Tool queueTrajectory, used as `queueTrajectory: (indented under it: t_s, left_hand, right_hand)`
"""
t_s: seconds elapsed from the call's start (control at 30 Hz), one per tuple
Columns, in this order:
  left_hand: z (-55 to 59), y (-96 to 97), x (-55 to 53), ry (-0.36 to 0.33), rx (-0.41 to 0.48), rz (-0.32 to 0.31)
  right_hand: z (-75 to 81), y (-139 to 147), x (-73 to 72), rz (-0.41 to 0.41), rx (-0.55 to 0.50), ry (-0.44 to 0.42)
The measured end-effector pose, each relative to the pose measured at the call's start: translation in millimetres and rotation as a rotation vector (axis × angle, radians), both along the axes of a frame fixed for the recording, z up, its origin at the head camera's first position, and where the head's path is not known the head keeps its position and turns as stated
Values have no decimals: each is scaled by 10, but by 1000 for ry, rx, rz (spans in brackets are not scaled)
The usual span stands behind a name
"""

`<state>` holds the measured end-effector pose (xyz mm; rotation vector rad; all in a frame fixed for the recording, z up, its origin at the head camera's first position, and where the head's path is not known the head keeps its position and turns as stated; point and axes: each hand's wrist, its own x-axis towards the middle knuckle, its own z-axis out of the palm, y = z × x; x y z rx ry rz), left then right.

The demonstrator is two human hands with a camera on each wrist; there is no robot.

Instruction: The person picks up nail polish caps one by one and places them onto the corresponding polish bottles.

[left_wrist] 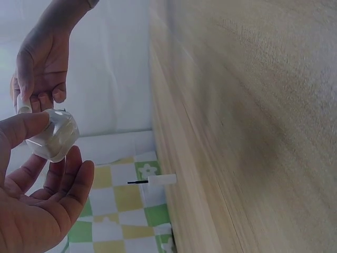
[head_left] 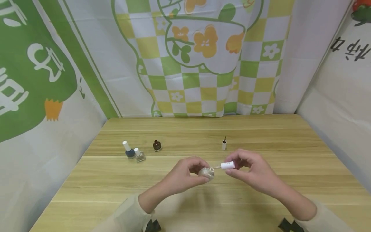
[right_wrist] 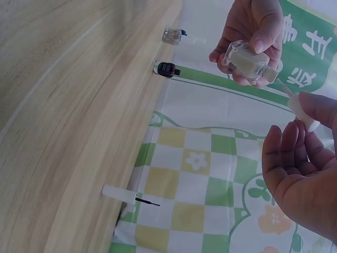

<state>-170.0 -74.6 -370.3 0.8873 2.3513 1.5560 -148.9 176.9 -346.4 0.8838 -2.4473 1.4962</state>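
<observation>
Held between the thumb and fingers of my left hand (head_left: 186, 172) is a clear glass nail polish bottle (head_left: 206, 173) with pale contents, tilted with its open neck to the right. My right hand (head_left: 253, 169) pinches the bottle's white brush cap (head_left: 227, 165). The brush (right_wrist: 285, 87) points at the neck, its tip at the opening; whether it is inside I cannot tell. In the right wrist view, the bottle (right_wrist: 246, 62) appears in the left hand's fingers, above the table.
A white brush cap (head_left: 224, 145) stands bristles-up beyond my right hand. An uncapped dark bottle (head_left: 157, 146) stands farther left. Beside it are a capped dark blue polish bottle (head_left: 129, 151) and a capped clear one (head_left: 140, 156). Printed cloths hang behind the wooden table (head_left: 179, 135).
</observation>
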Motion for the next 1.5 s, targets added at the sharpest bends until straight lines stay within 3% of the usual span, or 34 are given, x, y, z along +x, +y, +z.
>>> queueTrajectory:
  t_s: [0.8,1.5]
  left_hand:
    - [-18,21,36,17,-16,-16]
    - [-39,71,44,34,8,-36]
  right_hand:
    - [-40,-68,28,31,40,-16]
    - [-97,-126,10,48,2,-75]
